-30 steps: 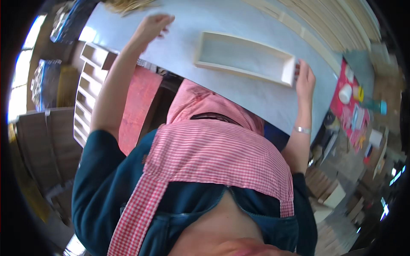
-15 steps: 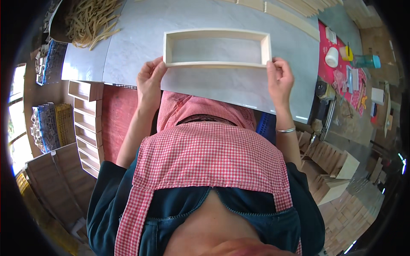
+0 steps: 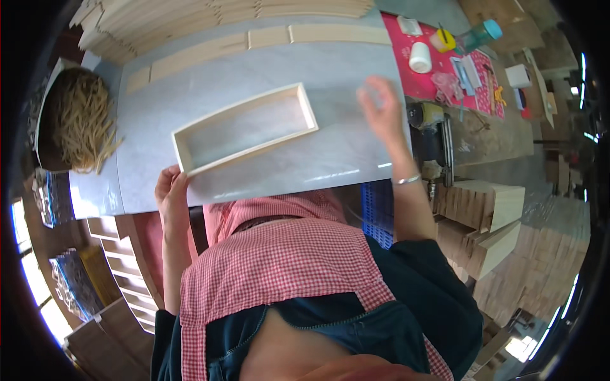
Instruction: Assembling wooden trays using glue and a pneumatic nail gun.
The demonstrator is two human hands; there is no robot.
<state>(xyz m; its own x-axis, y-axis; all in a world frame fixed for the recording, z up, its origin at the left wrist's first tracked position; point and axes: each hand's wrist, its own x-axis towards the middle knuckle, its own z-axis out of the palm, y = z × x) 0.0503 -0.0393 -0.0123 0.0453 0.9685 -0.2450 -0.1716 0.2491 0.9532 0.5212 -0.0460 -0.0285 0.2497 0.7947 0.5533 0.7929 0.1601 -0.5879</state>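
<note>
Head view shows one pale wooden frame (image 3: 253, 152), long and rectangular, lying aslant on the grey table (image 3: 343, 159), in the upper middle of the picture. Inside its four walls only a grey surface is seen. The left hand (image 3: 171, 190) pinches the frame's lower left corner between thumb and fingers, and partly hides it. The right hand (image 3: 383, 111) is well apart from the frame, over the right part of the table; it is blurred, with fingers loosely spread, and grips nothing.

At the left edge, one dark container (image 3: 49, 143) is full of tan strips (image 3: 86, 120), too many for counting; some hang over its rim onto the table. At the upper right, a pink cloth (image 3: 405, 71) carries one white bottle (image 3: 420, 58) and one yellow-topped jar (image 3: 446, 40); near them is one clear bottle (image 3: 471, 40) with a turquoise cap. What these three contain, I cannot tell.

Along the table's far side lie flat boards (image 3: 267, 38) in a row, four by my count, and behind them many wooden slats (image 3: 190, 19). Below the table edge, one blue crate (image 3: 376, 213) stands beside the right forearm. At the lower left are stacked open boxes (image 3: 127, 267), whose number is not certain.
</note>
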